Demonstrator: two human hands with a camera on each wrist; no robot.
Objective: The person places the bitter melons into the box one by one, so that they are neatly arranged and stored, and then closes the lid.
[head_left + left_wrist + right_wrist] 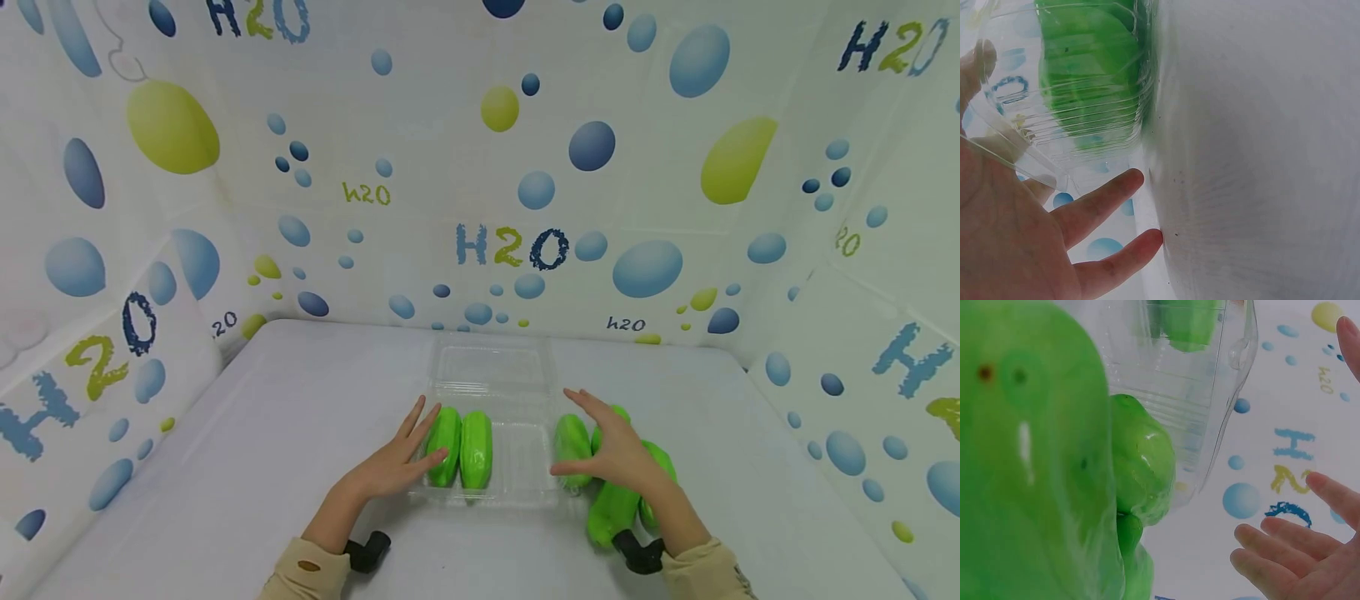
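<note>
We see the left hand (393,467), fingers spread and gripping nothing, at the box's (522,458) nine o'clock, perhaps steadying it round two gourds (476,450) packed side by side, while the right hand (624,454), fingers wide and empty, nears loose gourds (611,512) at four o'clock.

produce (476,450) in container (521,458), more produce (611,510) right

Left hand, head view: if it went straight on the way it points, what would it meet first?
Probably the left side of the clear container, then the leftmost green piece inside; depth is hard to judge.
</note>
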